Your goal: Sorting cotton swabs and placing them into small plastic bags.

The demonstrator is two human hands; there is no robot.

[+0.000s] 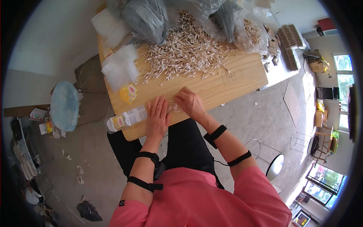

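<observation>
My left hand lies flat with straight fingers over a clear plastic sleeve near the table's front edge. A small bundle of cotton swabs sticks out to the right from beneath that hand. Just beyond the bundle's right end is my right hand, its fingers curled in and pinched; what they hold, if anything, is hidden. A packet of cotton swabs with a yellow and red label sits at the sleeve's left end. Yellow label cards rest left of my hands.
A big loose heap of cotton swabs covers the far part of the wooden table. Behind it are grey plastic bags. Clear plastic sleeves are stacked at left. Packed bundles stand far right; a stool is left.
</observation>
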